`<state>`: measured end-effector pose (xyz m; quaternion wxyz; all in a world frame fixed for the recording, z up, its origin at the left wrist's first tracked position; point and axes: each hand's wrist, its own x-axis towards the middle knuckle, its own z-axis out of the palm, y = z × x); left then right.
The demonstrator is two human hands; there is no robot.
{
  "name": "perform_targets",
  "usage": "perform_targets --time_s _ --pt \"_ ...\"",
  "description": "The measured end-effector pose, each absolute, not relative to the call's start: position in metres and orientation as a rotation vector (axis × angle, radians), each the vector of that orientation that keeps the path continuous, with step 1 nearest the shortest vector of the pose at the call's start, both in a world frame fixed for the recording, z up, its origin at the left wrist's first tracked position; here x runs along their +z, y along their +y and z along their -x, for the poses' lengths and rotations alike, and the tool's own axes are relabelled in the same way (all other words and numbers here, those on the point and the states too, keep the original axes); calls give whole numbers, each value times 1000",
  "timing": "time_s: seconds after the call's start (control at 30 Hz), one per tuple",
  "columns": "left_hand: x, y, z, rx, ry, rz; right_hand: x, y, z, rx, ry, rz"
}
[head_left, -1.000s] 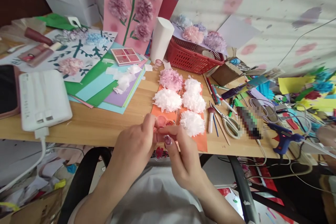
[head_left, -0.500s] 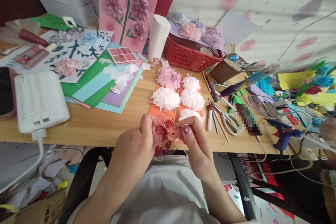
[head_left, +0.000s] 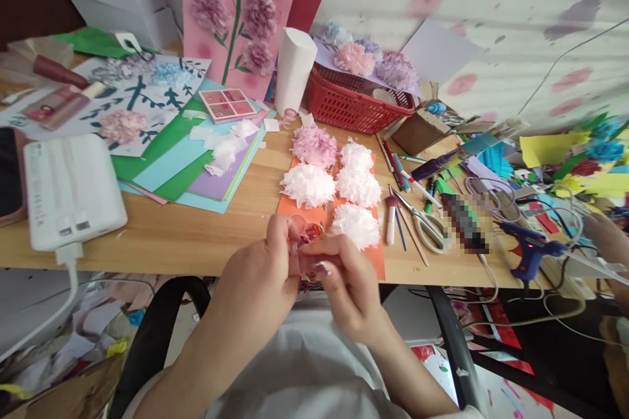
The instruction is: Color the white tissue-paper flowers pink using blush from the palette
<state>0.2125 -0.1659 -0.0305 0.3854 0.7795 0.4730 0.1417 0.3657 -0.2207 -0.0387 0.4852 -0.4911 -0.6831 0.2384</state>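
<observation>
My left hand [head_left: 263, 268] is closed around a clear plastic case with round cells [head_left: 313, 231]; red and orange contents show through it. My right hand [head_left: 346, 281] is pressed against the case from the right, thumb and fingers pinched together over its middle. What lies between those right fingertips is hidden. Just beyond my hands an orange sheet [head_left: 380, 265] bears white ruffled paper flowers [head_left: 308, 184] and one pink ruffled flower [head_left: 314, 146]. A small clear pot [head_left: 289, 118] stands behind them.
Coloured paper sheets [head_left: 167, 173], a palette [head_left: 227, 105] and a white power bank [head_left: 73, 190] lie left. Behind are a white roll [head_left: 295, 71] and red basket [head_left: 361, 105]. Right are a brush [head_left: 391, 219], scissors [head_left: 427, 229], a blue glue gun [head_left: 531, 249] and another person's hand [head_left: 607, 239].
My right hand has moved left and in over the case, covering most of it. The white flower behind that hand now shows more fully.
</observation>
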Motion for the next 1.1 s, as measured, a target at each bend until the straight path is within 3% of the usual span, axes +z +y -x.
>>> perform_targets --time_s 0.2,0.33,0.7,0.87,1.1 --pt "-28 -167 -216 139 1312 -2149 -33 -219 -371 601 -1729 1289" --pt "-27 -169 -217 143 1327 -2180 -33 -220 -368 779 -1581 1297" --pt "-25 -165 -218 46 1315 -2176 -38 -223 -375 875 -1402 1356" --pt "-36 -147 -209 19 1524 -2122 -43 -227 -399 653 -1102 1418" --pt "-40 -135 -215 -58 1577 -2182 -61 -256 -410 671 -1147 1621"
